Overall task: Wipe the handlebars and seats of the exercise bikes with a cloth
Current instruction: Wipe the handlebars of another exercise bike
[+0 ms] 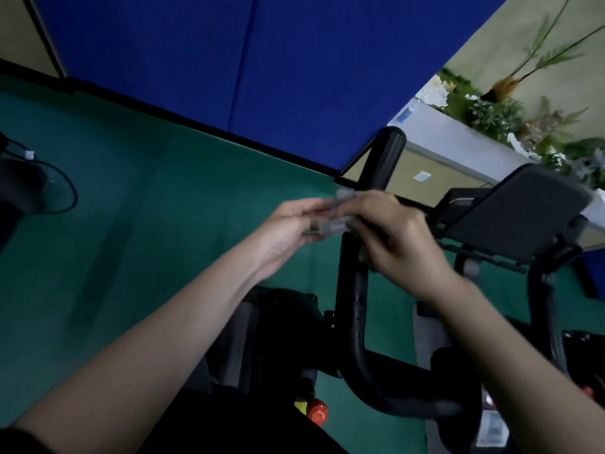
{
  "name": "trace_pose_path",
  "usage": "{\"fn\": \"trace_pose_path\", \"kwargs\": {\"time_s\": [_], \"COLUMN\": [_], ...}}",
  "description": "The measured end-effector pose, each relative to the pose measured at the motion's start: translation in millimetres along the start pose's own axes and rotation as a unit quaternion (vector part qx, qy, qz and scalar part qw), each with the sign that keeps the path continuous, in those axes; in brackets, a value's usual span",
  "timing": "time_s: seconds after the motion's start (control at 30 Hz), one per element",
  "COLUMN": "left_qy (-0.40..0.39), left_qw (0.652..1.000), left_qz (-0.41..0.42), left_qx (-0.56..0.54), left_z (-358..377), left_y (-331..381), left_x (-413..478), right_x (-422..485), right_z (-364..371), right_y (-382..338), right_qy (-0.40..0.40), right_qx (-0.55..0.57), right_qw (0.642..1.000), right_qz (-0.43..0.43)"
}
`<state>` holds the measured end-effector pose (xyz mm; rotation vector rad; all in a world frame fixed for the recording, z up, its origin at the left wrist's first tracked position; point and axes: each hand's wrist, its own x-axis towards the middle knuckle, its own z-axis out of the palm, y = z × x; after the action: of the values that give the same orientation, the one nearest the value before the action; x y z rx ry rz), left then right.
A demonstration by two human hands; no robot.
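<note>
An exercise bike's black left handlebar (pixel 381 158) rises from a curved bar (pixel 353 322) in the middle of the view. A small grey cloth (pixel 334 224) is bunched between both hands, just in front of that handlebar. My left hand (pixel 288 231) pinches the cloth from the left, palm turned up. From the right, my right hand (pixel 396 237) grips the cloth with curled fingers. The bike's dark tablet-like console (pixel 517 208) sits to the right. The right handlebar (pixel 543 306) curves down below the console. No seat is in view.
Green floor (pixel 131 240) spreads to the left, with a black object and a looped cable (pixel 62 191) at the far left. A blue partition wall (pixel 229 77) stands behind. A white ledge with plants (pixel 510 119) is at upper right. Red knobs (pixel 317 412) sit low on the bike.
</note>
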<state>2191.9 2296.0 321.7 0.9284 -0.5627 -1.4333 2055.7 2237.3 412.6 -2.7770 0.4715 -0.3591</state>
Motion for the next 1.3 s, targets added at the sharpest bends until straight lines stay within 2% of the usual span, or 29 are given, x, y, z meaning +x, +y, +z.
{"fn": "trace_pose_path", "kwargs": {"time_s": [0.07,0.13,0.23,0.3,0.37,0.43,0.5,0.6,0.7,0.8,0.93,0.97,1.03,1.07,1.13,1.23,1.3], "left_qy": [0.009,0.027,0.062,0.072,0.053,0.034,0.016,-0.035,-0.090,-0.153,-0.219,-0.231,-0.254,-0.264,-0.279,-0.297,-0.301], "left_qw": [0.998,0.990,0.947,0.878,0.779,0.689,0.609,0.513,0.450,0.416,0.392,0.388,0.383,0.381,0.376,0.380,0.387], "left_qz": [0.016,0.042,0.140,0.237,0.329,0.389,0.433,0.482,0.509,0.513,0.508,0.509,0.516,0.521,0.532,0.545,0.556], "left_qx": [0.054,0.131,0.283,0.410,0.531,0.611,0.664,0.709,0.728,0.735,0.735,0.733,0.723,0.717,0.706,0.686,0.671], "left_z": [-2.7,-3.6,3.6,7.2,6.2,4.1,4.6,10.2,18.4,21.9,20.3,20.2,20.7,21.1,20.7,18.2,16.9], "left_y": [7.3,14.7,23.8,27.7,30.3,33.6,39.1,53.4,70.5,78.6,81.7,82.5,83.7,84.6,85.9,86.4,85.7], "left_x": [-0.8,-1.1,-0.9,-3.0,-5.3,-5.9,-3.9,8.1,28.9,46.9,60.8,63.9,70.1,73.1,77.4,82.5,85.1], "right_x": [-16.5,-27.4,-40.4,-53.2,-66.9,-75.1,-71.6,-44.5,-18.0,-6.9,-22.3,-26.0,-22.4,-16.6,-3.7,-2.5,-15.7], "right_z": [5.5,5.2,8.0,14.9,16.5,14.6,16.6,24.6,33.9,38.9,32.6,31.7,32.2,33.0,33.9,31.8,33.3], "right_y": [-3.3,-4.6,-11.1,-20.2,-26.4,-28.3,-28.0,-28.0,-25.8,-23.9,-15.6,-14.7,-16.9,-18.6,-24.9,-42.1,-57.1], "right_qy": [0.017,0.067,0.153,0.154,0.166,0.222,0.298,0.363,0.377,0.340,0.229,0.215,0.242,0.269,0.293,0.277,0.249], "right_qx": [0.046,0.089,0.115,0.118,0.142,0.144,0.112,0.086,0.094,0.113,0.183,0.208,0.247,0.240,0.183,0.124,0.103], "right_qw": [0.998,0.991,0.971,0.969,0.962,0.938,0.899,0.841,0.805,0.803,0.791,0.781,0.752,0.742,0.748,0.771,0.770], "right_qz": [0.026,0.079,0.146,0.150,0.164,0.224,0.299,0.392,0.448,0.477,0.537,0.548,0.561,0.565,0.567,0.560,0.579]}}
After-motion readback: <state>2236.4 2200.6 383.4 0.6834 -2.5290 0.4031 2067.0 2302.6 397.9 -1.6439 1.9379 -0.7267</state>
